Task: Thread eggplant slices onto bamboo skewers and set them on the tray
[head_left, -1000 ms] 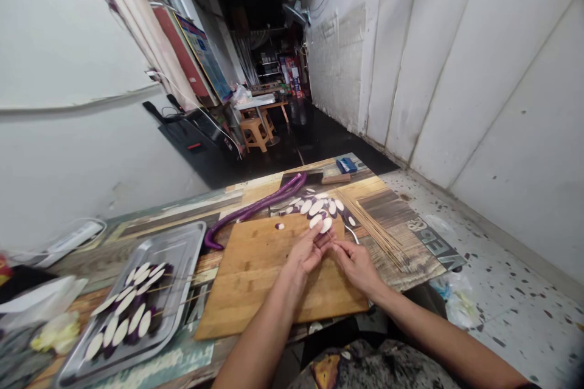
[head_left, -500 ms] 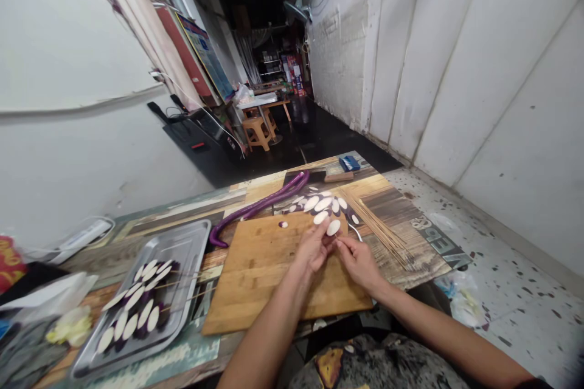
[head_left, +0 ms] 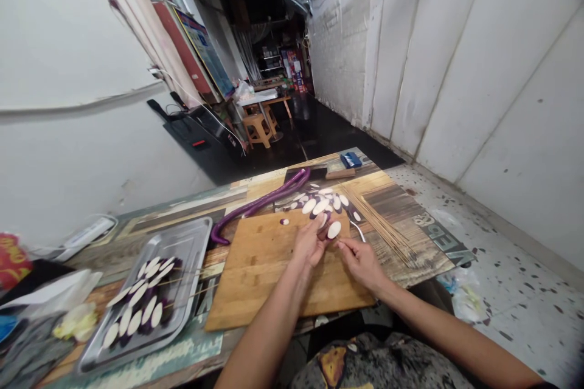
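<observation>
Head view: the cutting board lies flat on the tabletop, below both hands, probably to give them a common working surface. Left hand: above the board's far right part, its forearm crossing the near edge, its grip clamped on an eggplant slice, pale cut face showing, perhaps to steady it within the other hand's reach. Right hand: over the board's right edge, forearm slanting in from the lower right, thumb and forefinger together just beside that slice; whether a stick lies between them is too fine to tell. Loose slices lie beyond the board's far right corner, and bamboo sticks fan out to its right, seemingly for short reach. To the board's left, a metal tray bears skewered slices, stick ends toward the board, presumably for easy handling. Long eggplants and a knife rest beyond the board, likely out of the way.
</observation>
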Tool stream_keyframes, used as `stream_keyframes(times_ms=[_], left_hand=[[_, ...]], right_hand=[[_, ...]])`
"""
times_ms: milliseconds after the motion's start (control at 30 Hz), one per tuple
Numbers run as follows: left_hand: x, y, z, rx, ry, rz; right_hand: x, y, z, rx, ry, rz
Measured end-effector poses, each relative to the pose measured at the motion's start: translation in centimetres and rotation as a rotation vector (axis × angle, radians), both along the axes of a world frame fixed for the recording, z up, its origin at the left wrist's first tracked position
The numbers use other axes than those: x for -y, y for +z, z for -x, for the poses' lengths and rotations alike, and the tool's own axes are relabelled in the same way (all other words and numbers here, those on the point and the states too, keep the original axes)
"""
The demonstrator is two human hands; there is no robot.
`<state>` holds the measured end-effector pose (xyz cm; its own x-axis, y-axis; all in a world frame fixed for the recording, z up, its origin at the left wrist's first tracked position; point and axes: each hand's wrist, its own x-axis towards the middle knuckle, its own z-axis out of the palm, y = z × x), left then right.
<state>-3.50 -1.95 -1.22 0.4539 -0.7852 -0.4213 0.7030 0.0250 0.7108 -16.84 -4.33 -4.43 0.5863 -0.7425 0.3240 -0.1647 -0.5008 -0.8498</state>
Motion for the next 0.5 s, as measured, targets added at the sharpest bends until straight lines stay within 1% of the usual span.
stream_keyframes(times_ms=[200, 300, 333, 400, 500], left_hand=[[0.0, 0.1, 0.5, 0.025, -0.062, -0.053], [-0.1, 0.5, 0.6, 0.041, -0.069, -0.004], [-0.2, 0.6, 0.5, 0.045, -0.052, 0.031], [-0.2, 0.8, 0.2, 0.053, 0.022, 0.088], [-0.1, 1.0, -0.4, 0.063, 0.162, 0.092]], right_hand=[[0.3, 0.0, -0.1, 0.001, -0.003, -0.039], [0.4, 0.1, -0.1, 0.018, 0.0, -0.053], [0.4, 0.1, -0.1, 0.018, 0.007, -0.053], [0.3, 0.2, 0.0, 0.003, 0.029, -0.049], [0.2, 0.3, 0.2, -0.022, 0.061, -0.042]])
